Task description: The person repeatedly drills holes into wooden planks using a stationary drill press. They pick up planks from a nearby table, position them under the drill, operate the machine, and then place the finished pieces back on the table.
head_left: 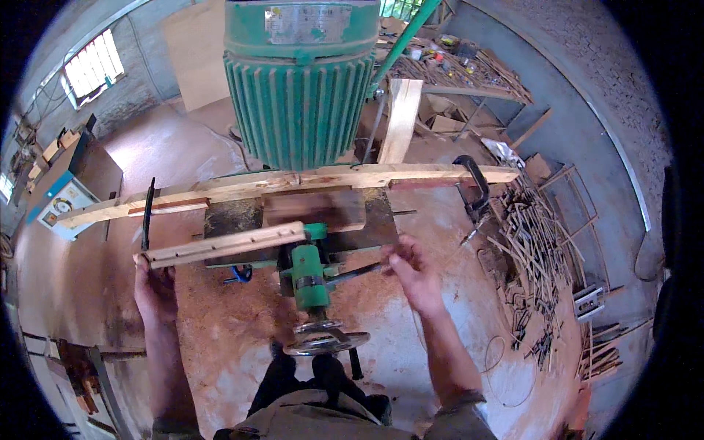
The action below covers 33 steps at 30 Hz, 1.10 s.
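My left hand [155,290] is closed round the left end of a pale wooden strip [235,244] with a row of small dark holes along its side. The strip slants up to the right, its far end above the green clamp [309,268] of a machine. My right hand [416,277], a little blurred, is at the outer end of a dark lever [356,275] on that clamp, its fingers curled. Behind the strip, a reddish-brown wood block [315,209] sits on the machine's table [378,220]. A large green ribbed motor [299,103] hangs above it.
A long wooden board [330,178] crosses behind the block, with a black C-clamp [475,187] at its right. A metal handwheel [326,342] is close to my body. At the right lies a heap of thin sticks [539,264]. A control cabinet [70,209] stands at left.
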{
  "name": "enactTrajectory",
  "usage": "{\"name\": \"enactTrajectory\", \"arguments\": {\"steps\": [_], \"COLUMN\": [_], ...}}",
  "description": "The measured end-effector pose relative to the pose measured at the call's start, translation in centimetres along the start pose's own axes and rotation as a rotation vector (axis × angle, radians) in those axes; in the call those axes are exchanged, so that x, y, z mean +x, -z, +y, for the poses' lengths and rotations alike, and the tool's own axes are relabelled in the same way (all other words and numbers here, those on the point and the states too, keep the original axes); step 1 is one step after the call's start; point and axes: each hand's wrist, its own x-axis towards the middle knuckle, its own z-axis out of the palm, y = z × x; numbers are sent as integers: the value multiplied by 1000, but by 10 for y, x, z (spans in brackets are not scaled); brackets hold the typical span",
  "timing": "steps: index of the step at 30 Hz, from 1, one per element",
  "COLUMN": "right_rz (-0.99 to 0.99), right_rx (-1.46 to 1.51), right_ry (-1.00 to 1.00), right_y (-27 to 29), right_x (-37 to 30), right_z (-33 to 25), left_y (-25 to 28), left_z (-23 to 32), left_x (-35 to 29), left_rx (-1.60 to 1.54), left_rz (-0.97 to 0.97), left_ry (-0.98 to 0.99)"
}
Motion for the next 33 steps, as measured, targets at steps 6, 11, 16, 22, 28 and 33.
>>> {"name": "enactTrajectory", "arguments": {"steps": [6,11,16,22,28,33], "right_rz": [-175,-399,-444,-521,-544,-445], "right_rx": [-1175,-1349,-1232,-1141,-1090,-1133], "right_ry": [349,400,532,604,589,610], "right_y": [7,-17,-22,-18,-14,-21], "right_x": [106,158,182,196,196,183], "right_z": [50,74,91,96,92,82], "left_y": [-3,23,27,31,10,15], "left_z": [-7,-16,-24,-24,-61,-104], "left_x": [80,130,155,185,190,210], "left_rx": [70,75,140,236,262,239], "left_rz": [163,174,164,255,227,252], "left_ry": [-55,-42,-21,41,90,144]}}
